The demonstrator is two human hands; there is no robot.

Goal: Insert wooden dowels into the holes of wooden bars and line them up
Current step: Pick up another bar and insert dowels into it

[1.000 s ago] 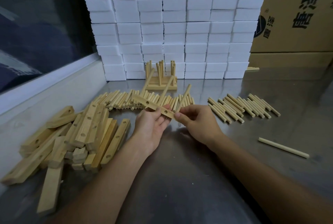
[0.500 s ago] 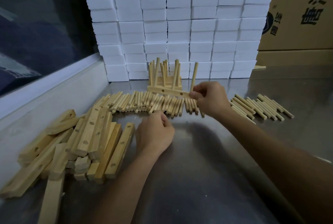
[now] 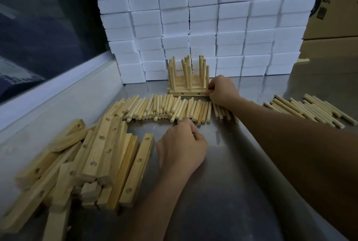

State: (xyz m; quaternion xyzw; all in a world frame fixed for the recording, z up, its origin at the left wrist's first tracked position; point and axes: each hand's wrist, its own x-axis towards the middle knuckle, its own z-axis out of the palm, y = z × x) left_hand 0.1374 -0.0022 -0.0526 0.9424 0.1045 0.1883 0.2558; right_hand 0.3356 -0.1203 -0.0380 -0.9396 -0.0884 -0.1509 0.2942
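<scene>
A row of finished bars with upright dowels (image 3: 188, 78) stands at the back of the metal table. My right hand (image 3: 222, 90) holds the right end of the front bar (image 3: 188, 92), which lies on the table against that row. A long spread of loose dowels (image 3: 166, 109) lies across the middle. My left hand (image 3: 181, 147) rests at the spread's near edge, fingers curled over the dowel ends; whether it grips a dowel is hidden. Plain bars with holes (image 3: 104, 155) are heaped at the left.
A second batch of dowels (image 3: 308, 108) lies at the right. Stacked white foam blocks (image 3: 193, 19) form a wall behind. Cardboard boxes (image 3: 337, 8) stand at the back right. A raised ledge (image 3: 58, 93) under a dark window borders the left.
My right hand carried the bar with its dowels from mid-table to the back and set it down against the row. My left hand let go of the bar and dropped to the loose dowels.
</scene>
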